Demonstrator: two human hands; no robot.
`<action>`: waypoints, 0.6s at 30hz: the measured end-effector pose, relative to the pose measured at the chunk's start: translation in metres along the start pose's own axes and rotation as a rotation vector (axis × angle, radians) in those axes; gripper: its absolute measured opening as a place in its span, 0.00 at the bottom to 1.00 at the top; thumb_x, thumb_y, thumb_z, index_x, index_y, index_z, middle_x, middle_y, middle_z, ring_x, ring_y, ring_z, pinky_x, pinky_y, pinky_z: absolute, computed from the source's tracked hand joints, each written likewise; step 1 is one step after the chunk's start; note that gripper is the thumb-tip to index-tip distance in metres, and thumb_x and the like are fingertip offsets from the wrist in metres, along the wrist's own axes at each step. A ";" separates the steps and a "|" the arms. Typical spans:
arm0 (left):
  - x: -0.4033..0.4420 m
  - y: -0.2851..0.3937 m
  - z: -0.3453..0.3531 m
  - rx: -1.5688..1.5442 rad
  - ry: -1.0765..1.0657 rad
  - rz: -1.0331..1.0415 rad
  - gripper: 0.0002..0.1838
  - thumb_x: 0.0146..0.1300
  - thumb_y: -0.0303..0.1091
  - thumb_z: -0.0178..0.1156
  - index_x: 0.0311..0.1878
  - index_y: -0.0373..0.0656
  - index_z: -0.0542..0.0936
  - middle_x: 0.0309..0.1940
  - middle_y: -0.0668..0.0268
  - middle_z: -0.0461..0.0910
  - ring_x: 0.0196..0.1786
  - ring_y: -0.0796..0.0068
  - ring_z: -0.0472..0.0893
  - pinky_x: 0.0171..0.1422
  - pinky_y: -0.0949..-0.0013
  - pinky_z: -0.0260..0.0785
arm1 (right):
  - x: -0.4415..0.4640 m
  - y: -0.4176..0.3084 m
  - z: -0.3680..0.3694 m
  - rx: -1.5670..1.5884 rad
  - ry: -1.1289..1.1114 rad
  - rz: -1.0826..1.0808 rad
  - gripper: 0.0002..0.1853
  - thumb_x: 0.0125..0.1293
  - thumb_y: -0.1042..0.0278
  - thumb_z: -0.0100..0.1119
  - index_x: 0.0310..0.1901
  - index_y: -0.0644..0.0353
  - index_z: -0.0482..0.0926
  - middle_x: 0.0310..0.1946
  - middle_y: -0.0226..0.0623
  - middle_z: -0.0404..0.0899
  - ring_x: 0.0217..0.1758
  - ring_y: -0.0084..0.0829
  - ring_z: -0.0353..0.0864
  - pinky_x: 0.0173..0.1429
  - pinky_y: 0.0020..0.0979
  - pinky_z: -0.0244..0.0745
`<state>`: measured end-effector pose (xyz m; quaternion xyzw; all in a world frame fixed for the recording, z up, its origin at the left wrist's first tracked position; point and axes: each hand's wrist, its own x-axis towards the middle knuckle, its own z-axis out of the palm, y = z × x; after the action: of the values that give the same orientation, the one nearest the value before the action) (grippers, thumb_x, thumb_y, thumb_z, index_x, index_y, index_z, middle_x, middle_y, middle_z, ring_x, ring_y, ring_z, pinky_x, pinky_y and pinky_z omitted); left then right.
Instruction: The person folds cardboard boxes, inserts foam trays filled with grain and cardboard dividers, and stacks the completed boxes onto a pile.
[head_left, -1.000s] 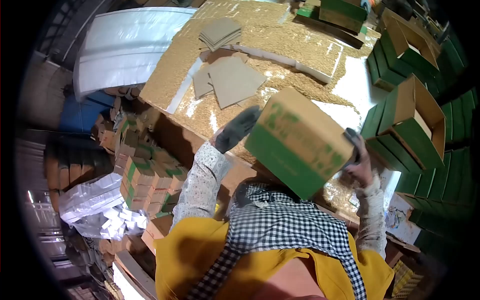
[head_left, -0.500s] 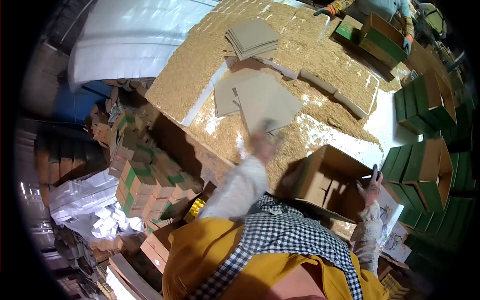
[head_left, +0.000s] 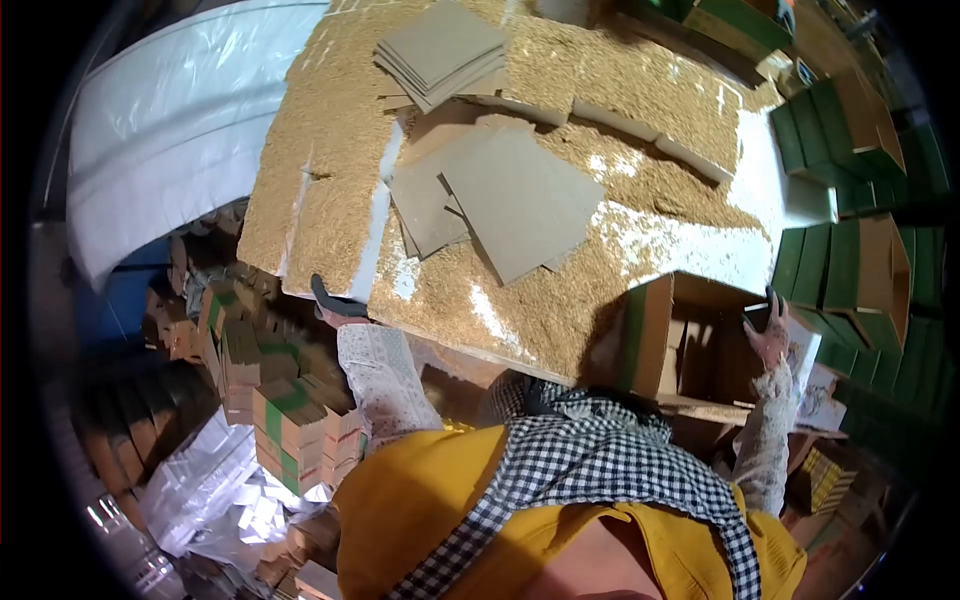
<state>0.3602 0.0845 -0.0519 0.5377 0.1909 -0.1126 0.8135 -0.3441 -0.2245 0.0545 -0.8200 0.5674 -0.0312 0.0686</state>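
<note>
An open cardboard box (head_left: 650,340) with green sides stands at the front edge of the table, its inside partly in shadow. My right hand (head_left: 770,335), fingers spread, rests against the right side of this box. Over at the table's front left edge is my left hand (head_left: 338,303), in a dark glove, touching the edge beside the grainy golden material (head_left: 335,235). Its fingers look apart and hold nothing visible. Between the hands and farther back lie loose grey-brown cardboard sheets (head_left: 530,200), with a neat stack of sheets (head_left: 440,50) behind them.
Open green boxes (head_left: 865,265) are stacked along the right. Folded cartons (head_left: 290,430) and white plastic (head_left: 200,480) lie low on the left. A large plastic-wrapped bundle (head_left: 180,120) stands at the back left. Another green box (head_left: 735,30) is at the far edge.
The box has turned from tilted in both hands to standing open on the table. My left hand has moved from near the sheets to the left edge. My right hand stays by the box.
</note>
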 end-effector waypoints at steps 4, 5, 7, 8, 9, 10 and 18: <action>-0.052 0.009 0.018 -0.065 -0.128 -0.052 0.32 0.60 0.48 0.55 0.60 0.33 0.69 0.56 0.52 0.74 0.52 0.49 0.77 0.57 0.47 0.70 | 0.000 -0.002 0.006 0.035 0.044 0.006 0.43 0.51 0.61 0.69 0.67 0.60 0.58 0.61 0.50 0.66 0.67 0.52 0.59 0.67 0.43 0.62; -0.075 0.017 0.016 -0.064 -0.195 -0.032 0.32 0.61 0.47 0.53 0.62 0.32 0.67 0.58 0.51 0.72 0.53 0.49 0.76 0.58 0.47 0.69 | -0.004 -0.009 0.003 0.039 0.040 0.046 0.42 0.50 0.61 0.69 0.67 0.60 0.59 0.60 0.50 0.67 0.67 0.52 0.60 0.67 0.43 0.62; -0.120 0.023 0.012 -0.073 -0.336 0.000 0.32 0.63 0.45 0.50 0.65 0.32 0.64 0.60 0.48 0.69 0.57 0.48 0.74 0.62 0.47 0.67 | -0.009 -0.020 -0.002 0.066 0.156 0.005 0.41 0.48 0.60 0.71 0.64 0.60 0.65 0.60 0.51 0.66 0.66 0.51 0.62 0.66 0.44 0.62; -0.164 0.035 0.026 -0.137 -0.443 -0.086 0.31 0.64 0.44 0.48 0.64 0.31 0.64 0.61 0.48 0.68 0.57 0.48 0.74 0.63 0.47 0.66 | -0.010 -0.033 -0.015 0.162 0.264 -0.051 0.39 0.48 0.61 0.70 0.62 0.61 0.66 0.59 0.51 0.68 0.65 0.51 0.63 0.67 0.43 0.62; -0.173 0.034 0.021 -0.164 -0.537 -0.153 0.30 0.65 0.44 0.47 0.64 0.31 0.65 0.61 0.48 0.69 0.56 0.50 0.75 0.63 0.50 0.68 | -0.014 -0.044 -0.028 0.254 0.362 -0.109 0.37 0.47 0.63 0.70 0.61 0.61 0.68 0.58 0.51 0.69 0.65 0.50 0.63 0.67 0.43 0.61; -0.203 0.035 0.030 0.030 -0.597 -0.012 0.30 0.64 0.45 0.48 0.63 0.31 0.65 0.60 0.49 0.70 0.56 0.52 0.75 0.62 0.52 0.69 | -0.019 -0.042 -0.028 0.329 0.441 -0.176 0.34 0.48 0.66 0.68 0.59 0.62 0.70 0.56 0.51 0.71 0.62 0.50 0.67 0.65 0.42 0.64; -0.434 -0.044 0.147 0.150 -1.019 -0.564 0.30 0.60 0.46 0.59 0.60 0.37 0.68 0.50 0.51 0.75 0.54 0.62 0.76 0.58 0.61 0.72 | -0.028 -0.042 -0.047 2.140 -0.090 0.349 0.28 0.68 0.49 0.51 0.59 0.64 0.70 0.46 0.41 0.78 0.40 0.32 0.81 0.47 0.34 0.78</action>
<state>-0.0203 -0.0770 0.1501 0.4003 -0.0973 -0.5821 0.7010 -0.3216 -0.1871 0.1075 -0.2434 0.3517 -0.4697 0.7723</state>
